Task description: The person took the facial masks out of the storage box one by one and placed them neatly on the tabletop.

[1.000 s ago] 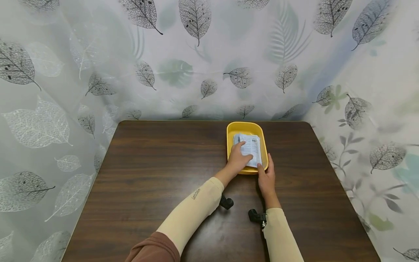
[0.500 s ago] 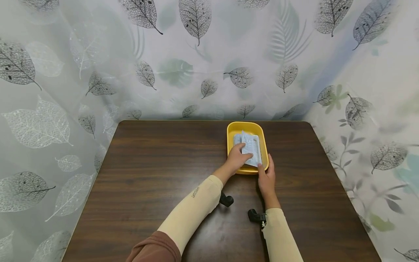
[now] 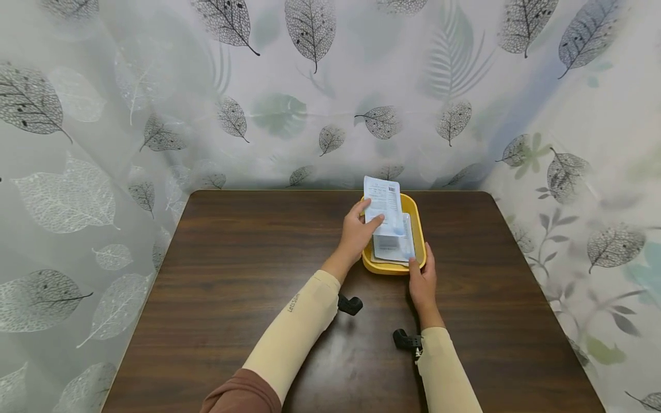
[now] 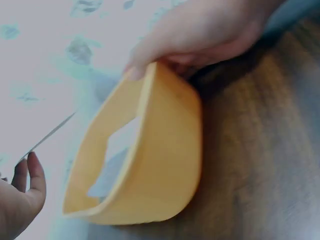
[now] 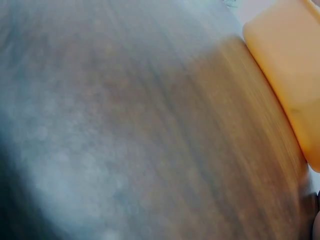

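My left hand (image 3: 355, 232) pinches a flat pale-blue printed packet (image 3: 383, 203) by its lower left side, raised over the far part of a yellow plastic tray (image 3: 382, 269). Seen from the left wrist, that packet is a thin edge (image 4: 50, 134) between thumb and fingers of the left hand (image 4: 20, 202). More flat packets (image 3: 396, 248) lie stacked inside the tray. My right hand (image 3: 423, 285) grips the tray's near right corner, thumb over the rim. The right wrist view shows the tray's outer wall (image 5: 290, 75) and only a sliver of hand at the lower right.
The tray stands on a dark wood-grain table (image 3: 258, 246), near its far edge. Behind and beside the table hangs a leaf-patterned curtain (image 3: 330, 92). Black wrist cameras (image 3: 350, 304) jut from both forearms.
The left hand has lifted the packet from the stack, moving it up and to the left, which exposes the packets beneath. The right hand keeps its hold on the tray corner.
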